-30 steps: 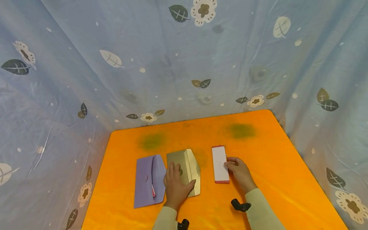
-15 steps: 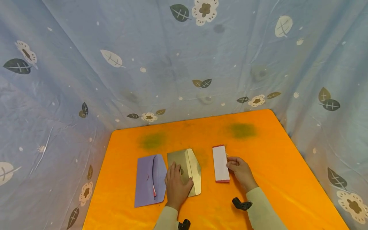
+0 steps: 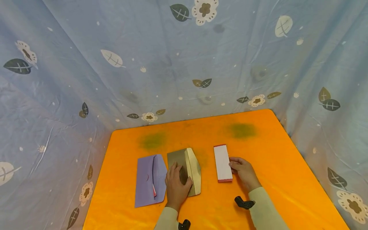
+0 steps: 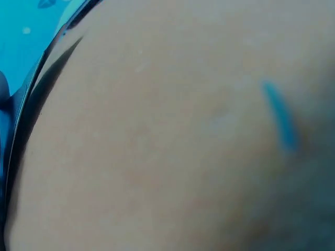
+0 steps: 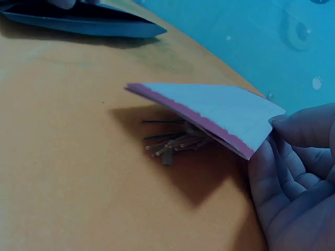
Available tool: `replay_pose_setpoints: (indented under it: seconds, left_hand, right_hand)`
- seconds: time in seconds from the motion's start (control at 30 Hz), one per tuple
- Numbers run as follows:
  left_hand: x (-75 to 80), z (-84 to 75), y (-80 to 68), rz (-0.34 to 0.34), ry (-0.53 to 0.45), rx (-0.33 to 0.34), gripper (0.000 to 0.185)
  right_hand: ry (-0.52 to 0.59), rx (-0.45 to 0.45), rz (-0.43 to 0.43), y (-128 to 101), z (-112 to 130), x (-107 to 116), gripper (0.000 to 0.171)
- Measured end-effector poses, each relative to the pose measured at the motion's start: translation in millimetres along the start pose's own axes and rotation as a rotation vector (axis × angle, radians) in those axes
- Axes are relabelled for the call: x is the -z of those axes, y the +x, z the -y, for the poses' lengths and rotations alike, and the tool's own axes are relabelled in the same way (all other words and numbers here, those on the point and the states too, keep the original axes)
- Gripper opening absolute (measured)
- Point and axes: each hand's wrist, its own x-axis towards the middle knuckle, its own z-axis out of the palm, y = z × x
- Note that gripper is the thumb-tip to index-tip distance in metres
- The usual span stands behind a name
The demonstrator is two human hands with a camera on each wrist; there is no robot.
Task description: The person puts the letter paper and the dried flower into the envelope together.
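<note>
Purple envelope [image 3: 149, 180]: farthest to the left, lying flat just beside the left hand's outer edge, touching the gold envelope along one side. Flap open. A sliver of red-and-white paper [image 3: 154, 191] shows at its mouth, mostly tucked inside; what it is cannot be told.

Left hand [image 3: 176, 185]: palm down, fingers straight and spread, pressing flat on the gold envelope. Nothing grasped. The left wrist view is filled by a blurred tan surface and shows nothing of the fingers.

Gold envelope [image 3: 188, 169]: under the left hand, between the two hands. Flap folded open toward the right hand. Contents, if any, not visible.

Table [image 3: 258, 143]: orange cover beneath both hands, with two greenish smudges at the far side, well beyond the fingertips.

White card [image 3: 222, 163]: red-edged strip at the right hand's fingertips, lying lengthwise away from the person. In the right wrist view the card [image 5: 209, 112] is tipped up off the table on the hand's side, its far edge lower.

Thin sticks [image 5: 170, 144]: small loose bundle on the table under the raised card, seen only in the right wrist view.

Right hand [image 3: 244, 171]: fingers curled, thumb and fingertips [image 5: 301, 125] pinching the near long edge of the white card.
</note>
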Motion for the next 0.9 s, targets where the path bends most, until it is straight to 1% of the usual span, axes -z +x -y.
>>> replay_pose_setpoints:
  seconds: [0.17, 0.4, 0.63, 0.9]
  left_hand:
    - [1.5, -1.2, -0.3, 0.009, -0.02, 0.005, 0.056]
    - [1.3, -1.1, 0.0, 0.006, -0.02, -0.002, 0.053]
    - [0.2, 0.8, -0.3, 0.005, -0.022, -0.008, 0.047]
    - [1.3, 0.1, -0.4, 0.007, -0.031, -0.002, 0.046]
  right_hand:
    - [0.051, -0.012, 0.01, -0.1, -1.7, 3.6, 0.044]
    - [0.085, -0.043, 0.02, -4.0, 0.7, 4.3, 0.047]
    - [0.199, -0.041, 0.044, -2.7, 1.0, 0.0, 0.041]
    - [0.235, -0.023, 0.082, -2.9, 1.9, -3.7, 0.035]
